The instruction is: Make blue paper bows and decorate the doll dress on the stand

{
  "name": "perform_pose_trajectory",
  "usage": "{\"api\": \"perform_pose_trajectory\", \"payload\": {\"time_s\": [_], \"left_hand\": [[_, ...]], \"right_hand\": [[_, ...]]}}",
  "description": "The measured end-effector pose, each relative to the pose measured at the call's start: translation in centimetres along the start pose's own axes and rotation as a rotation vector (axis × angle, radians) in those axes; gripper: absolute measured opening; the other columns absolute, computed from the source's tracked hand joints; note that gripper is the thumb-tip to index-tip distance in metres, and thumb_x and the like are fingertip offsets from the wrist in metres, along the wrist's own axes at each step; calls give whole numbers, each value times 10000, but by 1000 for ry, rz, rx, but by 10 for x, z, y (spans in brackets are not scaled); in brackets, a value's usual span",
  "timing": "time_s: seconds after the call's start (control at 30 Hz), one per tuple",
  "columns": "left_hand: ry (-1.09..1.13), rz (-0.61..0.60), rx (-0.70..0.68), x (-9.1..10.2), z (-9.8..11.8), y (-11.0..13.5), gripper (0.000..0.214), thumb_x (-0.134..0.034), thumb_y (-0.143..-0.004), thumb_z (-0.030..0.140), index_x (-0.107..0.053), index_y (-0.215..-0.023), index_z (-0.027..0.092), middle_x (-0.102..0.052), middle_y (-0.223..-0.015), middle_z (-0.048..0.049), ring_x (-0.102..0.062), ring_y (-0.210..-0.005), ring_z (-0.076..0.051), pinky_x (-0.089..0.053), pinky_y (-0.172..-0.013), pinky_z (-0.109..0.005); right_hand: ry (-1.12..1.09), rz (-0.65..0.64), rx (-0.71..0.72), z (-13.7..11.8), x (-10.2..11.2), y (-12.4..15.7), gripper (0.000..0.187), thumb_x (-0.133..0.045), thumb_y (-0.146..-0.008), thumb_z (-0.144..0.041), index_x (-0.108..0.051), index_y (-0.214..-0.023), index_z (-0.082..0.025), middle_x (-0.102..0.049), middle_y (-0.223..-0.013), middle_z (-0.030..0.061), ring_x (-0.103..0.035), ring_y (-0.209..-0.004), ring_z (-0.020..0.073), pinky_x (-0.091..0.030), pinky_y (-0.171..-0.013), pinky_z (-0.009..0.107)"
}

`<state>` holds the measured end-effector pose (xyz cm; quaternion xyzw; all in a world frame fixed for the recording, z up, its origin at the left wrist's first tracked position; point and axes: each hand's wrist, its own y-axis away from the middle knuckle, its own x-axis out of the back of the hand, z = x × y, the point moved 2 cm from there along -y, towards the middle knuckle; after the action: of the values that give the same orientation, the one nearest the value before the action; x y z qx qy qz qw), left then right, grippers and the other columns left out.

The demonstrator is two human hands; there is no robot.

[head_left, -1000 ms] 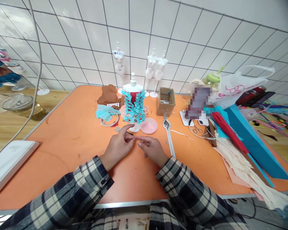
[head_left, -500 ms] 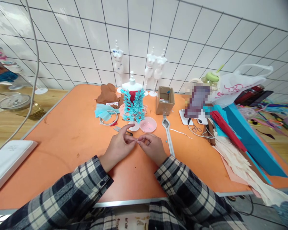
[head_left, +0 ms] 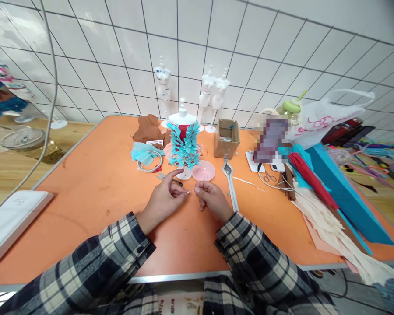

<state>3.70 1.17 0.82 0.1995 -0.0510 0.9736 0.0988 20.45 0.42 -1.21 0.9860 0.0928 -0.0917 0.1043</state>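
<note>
Caution: we judge dropping to be the main risk. Our left hand (head_left: 162, 200) pinches a small white piece (head_left: 188, 192) at the very tips of the thumb and a finger, so a slight roll of the pads or a knock from our right hand (head_left: 213, 201) could flick it loose. A piece this small could bounce on the orange tabletop (head_left: 118, 205) and be hard to find. It could also fall among the small bits in the pink dish (head_left: 212, 175) just beyond our hands, or land by the dark-handled tool (head_left: 177, 182) behind our left fingers.

Position: the white piece sits at the right-hand end of our left grip, projecting into the short gap between our hands. It lies nearer to us than the dish and the ruffled dress form (head_left: 190, 146).

Grip state: our left pinch is narrow and holds the piece, with one finger raised above it. Our right fingers curl close to the thumb, apart from the piece; we cannot tell whether they hold anything.
</note>
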Motion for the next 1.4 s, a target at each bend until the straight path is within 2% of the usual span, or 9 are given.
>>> {"api": "perform_pose_trajectory", "payload": {"time_s": [0.13, 0.23, 0.3, 0.37, 0.47, 0.67, 0.77, 0.9, 1.4], "left_hand": [[21, -63, -24, -3, -10, 2, 594, -592, -766, 173, -399, -1325, 229, -752, -862, -13, -718, -838, -181, -553, -813, -323], [26, -148, -86, -4, -14, 4, 564, -509, -718, 73, -421, -1256, 220, -735, -993, -47, -696, -931, -177, -539, -855, -326], [-24, -169, -119, -3, -13, 5, 602, -472, -679, 34, -422, -1252, 213, -728, -948, -37, -689, -888, -173, -533, -835, -322], [-93, -161, -147, -2, -9, 6, 598, -459, -686, 33, -436, -1256, 213, -719, -880, -19, -680, -834, -173, -521, -816, -326], [-149, -144, -169, -1, -2, 6, 532, -476, -753, 83, -450, -1267, 218, -715, -821, -3, -674, -796, -178, -508, -799, -331], [-119, -129, -126, -7, -4, 5, 493, -527, -793, 163, -447, -1276, 217, -698, -812, 3, -661, -761, -171, -510, -753, -308], [-124, -95, -112, -5, -6, 3, 507, -517, -789, 161, -436, -1288, 202, -669, -795, 8, -634, -721, -164, -495, -700, -286], [-150, -67, -111, -2, -6, 2, 521, -492, -821, 180, -391, -1332, 185, -641, -814, -1, -612, -727, -164, -474, -679, -282], [-157, -72, -157, -4, -6, 4, 566, -538, -847, 250, -350, -1381, 232, -602, -790, 17, -575, -716, -162, -450, -699, -290]], "right_hand": [[-251, -55, -6, -6, 7, 1, 248, -681, -732, -380, -596, -837, -172, -502, -699, -54, -369, -413, 30, -408, -348, 172], [-248, -72, 76, -11, 12, 2, 265, -639, -772, -404, -605, -909, -180, -545, -720, -41, -368, -404, 34, -398, -364, 186], [-81, 3, 228, -16, 18, 3, 263, -608, -809, -376, -589, -998, -194, -604, -733, -23, -464, -460, 67, -443, -443, 209], [183, 129, 397, -23, 24, 2, 308, -588, -833, -311, -553, -1117, -198, -664, -783, 6, -596, -632, 121, -501, -606, 252], [621, 258, 530, -35, 29, -5, 372, -564, -830, -204, -523, -1199, -188, -708, -901, 37, -632, -891, 172, -479, -838, 318], [1362, 196, 375, -58, 20, -31, 333, -524, -861, -176, -567, -1186, -238, -712, -985, 34, -575, -1007, 204, -409, -846, 294], [1576, 130, 301, -62, 13, -40, 297, -532, -859, -186, -586, -1146, -242, -701, -966, 56, -592, -975, 212, -392, -781, 283], [1643, 99, 265, -63, 8, -46, 235, -557, -831, -176, -597, -1062, -203, -697, -935, 87, -620, -929, 227, -381, -736, 283], [1741, 139, 173, -58, 8, -53, 308, -433, -916, -193, -426, -1223, -206, -702, -932, 107, -669, -874, 241, -424, -713, 298]]}}
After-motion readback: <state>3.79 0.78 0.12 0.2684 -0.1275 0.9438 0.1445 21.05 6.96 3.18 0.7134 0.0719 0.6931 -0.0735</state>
